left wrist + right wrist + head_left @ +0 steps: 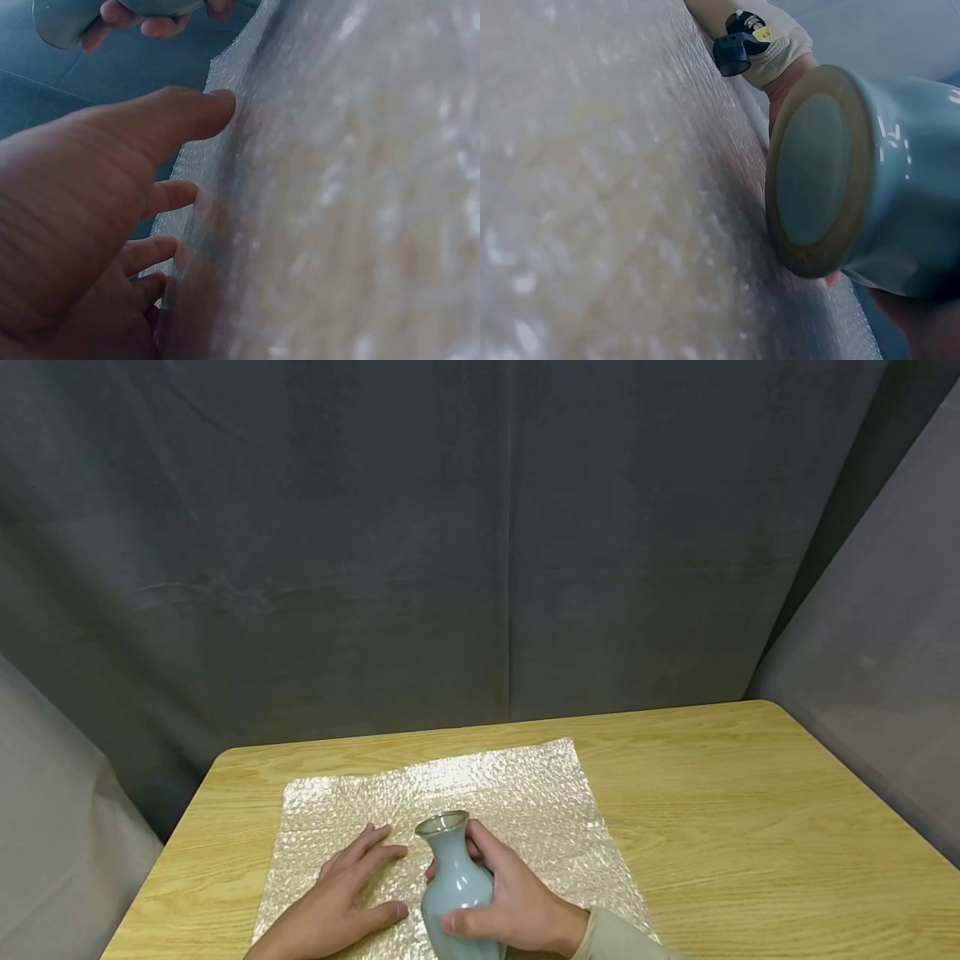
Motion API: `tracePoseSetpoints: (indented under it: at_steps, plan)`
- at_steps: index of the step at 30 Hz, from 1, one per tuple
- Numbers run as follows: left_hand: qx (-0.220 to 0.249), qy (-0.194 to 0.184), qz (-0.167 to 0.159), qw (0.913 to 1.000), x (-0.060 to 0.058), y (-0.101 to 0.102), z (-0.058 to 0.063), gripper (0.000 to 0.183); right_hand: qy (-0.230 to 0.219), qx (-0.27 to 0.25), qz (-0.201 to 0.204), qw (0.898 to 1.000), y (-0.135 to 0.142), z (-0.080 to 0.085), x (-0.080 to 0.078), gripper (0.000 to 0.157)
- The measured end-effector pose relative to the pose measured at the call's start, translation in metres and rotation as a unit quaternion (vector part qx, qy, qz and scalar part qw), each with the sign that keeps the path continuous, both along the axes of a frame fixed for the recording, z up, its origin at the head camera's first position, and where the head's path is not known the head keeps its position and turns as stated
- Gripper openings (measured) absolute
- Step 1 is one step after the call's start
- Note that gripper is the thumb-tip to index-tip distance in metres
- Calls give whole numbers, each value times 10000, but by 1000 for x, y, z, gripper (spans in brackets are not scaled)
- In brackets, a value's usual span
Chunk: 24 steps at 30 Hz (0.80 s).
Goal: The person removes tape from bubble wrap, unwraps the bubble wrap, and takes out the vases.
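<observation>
A pale blue-green glazed vase with a flared, brown-edged mouth is gripped round its body and neck by my right hand. It stands tilted above the bubble wrap, and its bare ring-shaped foot shows in the right wrist view. To the left of the vase, my left hand rests on the bubble wrap with its fingers spread. In the left wrist view those fingertips touch the sheet, and part of the vase shows at the top.
The sheet lies flat on a wood-grain table, which extends to its right. A dark grey curtain hangs behind the table, with lighter cloth at the sides. A small black camera sits on the left wrist.
</observation>
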<state>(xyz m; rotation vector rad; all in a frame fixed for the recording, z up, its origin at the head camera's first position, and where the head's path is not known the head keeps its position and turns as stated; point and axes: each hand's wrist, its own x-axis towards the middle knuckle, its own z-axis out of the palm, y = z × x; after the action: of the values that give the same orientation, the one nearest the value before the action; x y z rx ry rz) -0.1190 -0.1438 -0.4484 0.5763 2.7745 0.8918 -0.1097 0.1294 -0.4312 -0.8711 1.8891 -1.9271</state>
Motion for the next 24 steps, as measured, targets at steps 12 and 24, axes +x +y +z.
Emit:
tracePoseSetpoints:
  at_steps: [12,24]
  plan:
    - [41,-55,-1,10000,0,0,0,61,407,-9,-34,9992,0,-1,1,70]
    - [59,-216,34,9997,0,0,3,61,1042,24,-25,9946,1,-2,1,73]
